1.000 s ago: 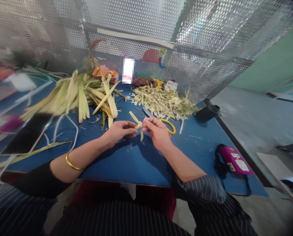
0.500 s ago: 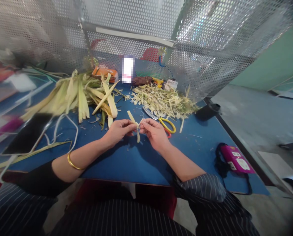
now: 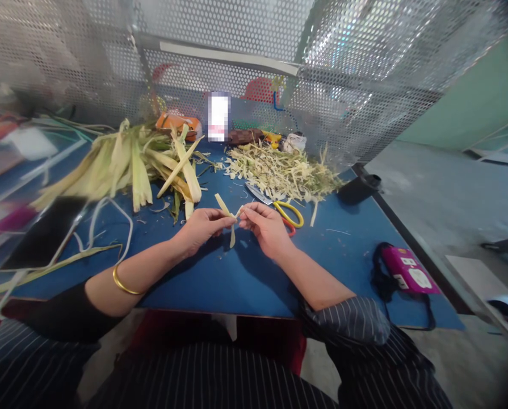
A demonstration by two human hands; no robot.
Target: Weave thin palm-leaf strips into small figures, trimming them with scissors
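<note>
Above the blue table, my left hand (image 3: 202, 227) pinches a small pale piece of corn husk (image 3: 232, 236). One end of the piece sticks up past the fingertips and another hangs down below them. My right hand (image 3: 266, 228) has thumb and fingers closed on the piece's right end. How the strips cross or join between the fingertips is too small to make out. Just behind my right hand lie scissors (image 3: 288, 215) with yellow and red handles, their blades pointing away to the left.
Long husks (image 3: 121, 165) are heaped at the left, near a dark tablet-like panel (image 3: 45, 233). Husk scraps (image 3: 283, 173) form a pile at the back, before a perforated metal screen (image 3: 219, 34). At right are a black cylinder (image 3: 358, 190) and a magenta box (image 3: 409, 270) with a strap.
My hands have drawn slightly apart at the fingertips, and the husk piece has shifted a little left with my left hand. The whole view has moved slightly.
</note>
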